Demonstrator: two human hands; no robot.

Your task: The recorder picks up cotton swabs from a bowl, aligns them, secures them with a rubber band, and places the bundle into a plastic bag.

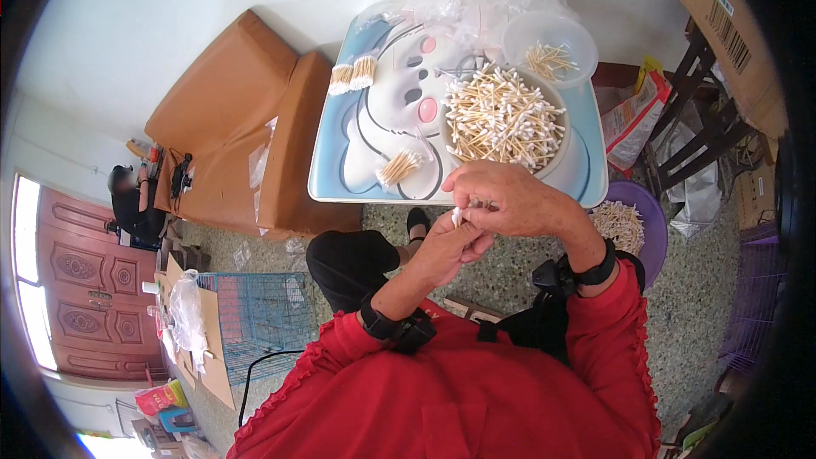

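My left hand (447,248) and my right hand (510,197) meet just off the near edge of a low table (340,166). The left fingers close round a few cotton swabs (457,217), whose white tips stick up between the hands. My right fingers are bent and pinch at the same spot; the sticks are mostly hidden. Beyond the hands, a round bowl (557,153) is heaped with loose cotton swabs (503,115). A small bundle of swabs (398,168) in a clear bag lies to its left, and two packed bundles (353,75) sit near the table's left edge.
Clear plastic bags (476,4) pile along the table's back, beside a translucent tub (571,30) with a few swabs. A purple basin (656,242) of swabs stands on the floor at right. A brown sofa (297,144) is at left; farther off, another person (140,208) sits.
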